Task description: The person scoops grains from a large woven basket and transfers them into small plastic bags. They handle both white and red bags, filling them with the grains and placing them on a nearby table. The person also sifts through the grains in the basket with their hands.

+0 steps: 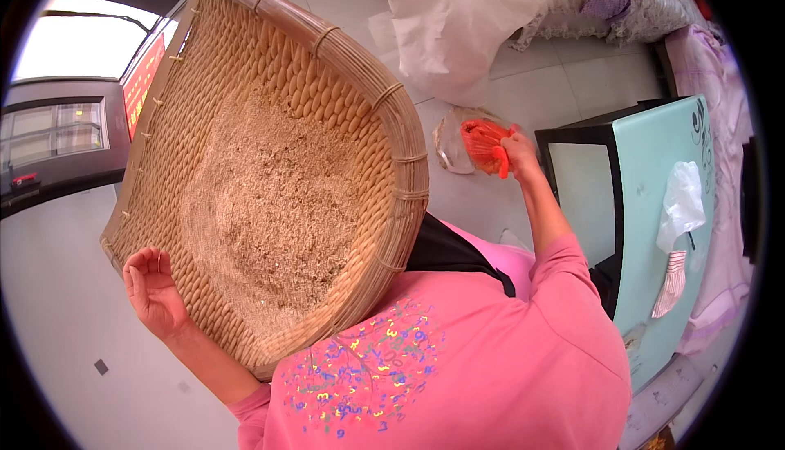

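A large woven winnowing basket [368, 162] with a thick bound rim rests, tilted, against my lap. A broad spread of coarse tan husks or bran [276, 205] covers its middle. My left hand [156, 293] is just outside the basket's left side, palm up, fingers loosely curled and nothing in it. The left forearm passes along the basket's lower edge. To the right of the basket, my right hand [520, 152] grips the gathered part of a red plastic bag [484, 143]. Part of a clear plastic bag [451, 143] shows behind the red one; their contents are hard to tell.
A white woven sack [454, 33] stands on the tiled floor beyond the basket. At right, a glass-topped table [650, 205] carries a crumpled white plastic bag [682, 202] and a striped cloth item [670, 284]. Lace-covered furniture [644, 2] stands behind; a door [67, 125] is at left.
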Tool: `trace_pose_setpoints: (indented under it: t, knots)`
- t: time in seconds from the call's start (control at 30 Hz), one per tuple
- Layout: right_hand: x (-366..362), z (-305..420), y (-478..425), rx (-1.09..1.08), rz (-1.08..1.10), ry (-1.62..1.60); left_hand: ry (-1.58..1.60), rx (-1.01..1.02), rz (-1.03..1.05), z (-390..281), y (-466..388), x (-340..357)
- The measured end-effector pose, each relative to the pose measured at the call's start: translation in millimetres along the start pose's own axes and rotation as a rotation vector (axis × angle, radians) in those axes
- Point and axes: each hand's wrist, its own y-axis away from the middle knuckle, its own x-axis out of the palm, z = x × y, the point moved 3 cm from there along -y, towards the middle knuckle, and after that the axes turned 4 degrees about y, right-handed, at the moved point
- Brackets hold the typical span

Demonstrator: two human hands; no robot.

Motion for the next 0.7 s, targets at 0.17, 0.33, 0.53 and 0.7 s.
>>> trace_pose_setpoints:
  t: [0.17, 0.33, 0.53, 0.7]
  knots:
    - [3, 39, 22, 0.009, 0.056, 0.049, 0.015, -0.001, -0.011, -1, 4, 3]
    - [7, 62, 29, -0.039, 0.101, -0.036, 0.016, 0.027, -0.002, -4, 6, 5]
    - [30, 71, 30, 0.024, 0.265, -0.330, 0.030, 0.039, 0.028, -3, 8, 5]
    - [48, 87, 36, 0.030, 0.273, -0.315, 0.045, 0.047, 0.018, -5, 11, 5]
